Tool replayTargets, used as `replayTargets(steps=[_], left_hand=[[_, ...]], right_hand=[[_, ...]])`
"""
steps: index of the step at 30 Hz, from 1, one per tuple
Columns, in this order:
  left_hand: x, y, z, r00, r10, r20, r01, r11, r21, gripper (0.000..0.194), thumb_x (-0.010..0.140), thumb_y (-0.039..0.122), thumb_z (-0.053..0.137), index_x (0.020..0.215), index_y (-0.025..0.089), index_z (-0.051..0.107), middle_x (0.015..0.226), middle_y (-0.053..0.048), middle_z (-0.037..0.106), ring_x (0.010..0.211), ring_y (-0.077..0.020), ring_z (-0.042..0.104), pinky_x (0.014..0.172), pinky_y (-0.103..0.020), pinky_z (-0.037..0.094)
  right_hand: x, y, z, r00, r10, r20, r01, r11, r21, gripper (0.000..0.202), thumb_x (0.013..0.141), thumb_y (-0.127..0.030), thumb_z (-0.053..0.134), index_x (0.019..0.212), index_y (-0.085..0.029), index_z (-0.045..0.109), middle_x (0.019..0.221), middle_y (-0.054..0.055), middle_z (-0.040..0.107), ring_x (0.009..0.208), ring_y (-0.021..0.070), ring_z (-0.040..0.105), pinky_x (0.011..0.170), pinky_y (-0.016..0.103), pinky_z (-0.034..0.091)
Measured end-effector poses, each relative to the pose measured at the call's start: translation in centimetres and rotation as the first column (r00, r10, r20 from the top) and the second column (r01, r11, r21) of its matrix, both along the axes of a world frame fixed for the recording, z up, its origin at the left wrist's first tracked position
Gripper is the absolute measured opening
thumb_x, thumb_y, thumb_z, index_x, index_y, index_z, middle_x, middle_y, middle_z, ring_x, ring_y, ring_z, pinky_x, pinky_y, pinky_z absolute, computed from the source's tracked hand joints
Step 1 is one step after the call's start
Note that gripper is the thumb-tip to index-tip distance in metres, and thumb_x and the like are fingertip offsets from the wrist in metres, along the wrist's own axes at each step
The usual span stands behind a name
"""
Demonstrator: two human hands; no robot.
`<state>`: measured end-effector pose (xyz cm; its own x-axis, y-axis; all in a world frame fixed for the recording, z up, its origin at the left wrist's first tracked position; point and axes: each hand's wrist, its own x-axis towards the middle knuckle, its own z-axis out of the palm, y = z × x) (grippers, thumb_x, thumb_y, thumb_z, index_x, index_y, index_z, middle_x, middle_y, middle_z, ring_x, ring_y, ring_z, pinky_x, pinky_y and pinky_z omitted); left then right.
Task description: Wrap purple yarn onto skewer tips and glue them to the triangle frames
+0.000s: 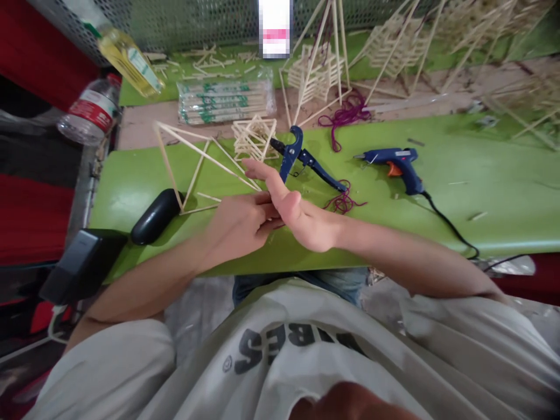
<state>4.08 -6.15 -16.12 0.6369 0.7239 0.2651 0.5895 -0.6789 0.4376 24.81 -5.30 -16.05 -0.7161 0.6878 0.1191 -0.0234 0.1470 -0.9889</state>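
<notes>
My left hand (240,224) has its fingers bent and pressed in against the palm side of my right hand. Its fingertips are hidden there, and I cannot make out what they hold, if anything. My right hand (301,216) is open, with fingers stretched out and slanting up to the left. Just beyond the hands lies a blue-handled cutter (292,153), its lower handle partly covered by my right hand. A thin wooden stick frame (205,153) stands to the left, one end reaching close to my left hand. Behind it sits a small stick lattice (255,138).
A blue glue gun (396,163) with a cord lies right. Purple string (347,114) lies near tall stick structures (317,73). Packaged sticks (225,102) are at the back. Bottles (126,61), a black case (156,217) and a dark box (85,262) are left.
</notes>
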Motion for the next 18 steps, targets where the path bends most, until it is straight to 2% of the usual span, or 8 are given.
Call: replayTargets(steps=[2,4,6,8,9,11,14,18], left_hand=[[-0.2,0.1,0.7,0.999,0.022,0.027,-0.022,1.0,0.016,0.008,0.098,0.018,0.072,0.096,0.021,0.078,0.094,-0.001,0.075,0.078,-0.0181,0.07,0.064,-0.031,0.046],[-0.5,0.4,1.3,0.996,0.04,0.082,-0.041,0.999,0.008,0.002,0.094,0.02,0.075,0.094,0.022,0.076,0.093,-0.001,0.075,0.073,-0.0158,0.067,0.062,-0.03,0.045],[-0.8,0.8,1.8,0.991,0.058,0.119,-0.059,0.998,0.001,0.007,0.093,0.018,0.075,0.087,0.021,0.072,0.087,-0.001,0.072,0.068,-0.0136,0.062,0.06,-0.03,0.042],[-1.0,0.9,2.4,0.987,0.072,0.145,-0.074,0.997,0.007,0.015,0.093,0.014,0.07,0.081,0.021,0.065,0.079,0.0,0.066,0.065,-0.0125,0.057,0.059,-0.029,0.04],[-1.0,1.0,2.6,0.984,0.072,0.165,-0.074,0.997,0.007,0.018,0.093,0.012,0.068,0.078,0.02,0.063,0.076,0.0,0.064,0.064,-0.0122,0.055,0.059,-0.029,0.04],[-1.2,0.9,3.2,0.972,0.058,0.228,-0.062,0.998,0.01,0.02,0.092,0.012,0.067,0.076,0.02,0.059,0.072,0.001,0.061,0.061,-0.0115,0.051,0.057,-0.028,0.038],[-1.5,0.7,3.8,0.954,0.053,0.296,-0.061,0.998,0.019,0.022,0.091,0.013,0.069,0.074,0.021,0.058,0.07,0.001,0.058,0.058,-0.0109,0.047,0.054,-0.028,0.035],[-2.0,0.6,3.7,0.973,0.041,0.229,-0.045,0.999,0.011,0.024,0.09,0.015,0.071,0.072,0.021,0.055,0.068,0.002,0.056,0.057,-0.0106,0.047,0.055,-0.028,0.037]], right_hand=[[0.3,0.1,0.3,0.999,-0.046,0.016,0.046,0.999,0.012,0.1,0.106,-0.091,0.011,0.175,-0.021,0.028,0.178,0.022,0.042,0.161,0.0314,0.048,0.128,0.05,0.05],[0.6,0.3,0.4,0.992,-0.115,0.05,0.112,0.992,0.054,0.085,0.112,-0.083,0.025,0.164,-0.019,0.044,0.15,0.018,0.066,0.129,0.0259,0.067,0.109,0.041,0.058],[0.8,0.7,0.6,0.972,-0.194,0.132,0.174,0.973,0.15,0.061,0.113,-0.069,0.049,0.143,-0.017,0.061,0.115,0.011,0.075,0.096,0.0206,0.067,0.086,0.033,0.055],[1.2,1.1,0.8,0.939,-0.262,0.224,0.196,0.94,0.28,0.03,0.11,-0.046,0.063,0.113,-0.017,0.07,0.086,0.003,0.069,0.075,0.0161,0.056,0.072,0.03,0.043],[1.4,1.3,1.0,0.928,-0.277,0.25,0.185,0.923,0.337,0.022,0.108,-0.037,0.064,0.099,-0.018,0.07,0.077,0.0,0.064,0.07,0.0147,0.05,0.069,0.031,0.039],[2.1,1.8,1.5,0.92,-0.292,0.26,0.17,0.898,0.406,0.023,0.105,-0.027,0.062,0.084,-0.02,0.066,0.068,-0.002,0.056,0.065,0.0135,0.042,0.066,0.031,0.033],[3.2,2.5,2.2,0.878,-0.421,0.227,0.287,0.843,0.454,0.023,0.103,-0.027,0.065,0.081,-0.022,0.063,0.067,-0.002,0.053,0.066,0.0148,0.039,0.063,0.033,0.03],[4.0,3.1,3.8,0.724,-0.689,0.043,0.579,0.64,0.505,0.038,0.11,-0.04,0.063,0.078,-0.025,0.049,0.07,-0.001,0.044,0.069,0.0169,0.035,0.064,0.036,0.03]])
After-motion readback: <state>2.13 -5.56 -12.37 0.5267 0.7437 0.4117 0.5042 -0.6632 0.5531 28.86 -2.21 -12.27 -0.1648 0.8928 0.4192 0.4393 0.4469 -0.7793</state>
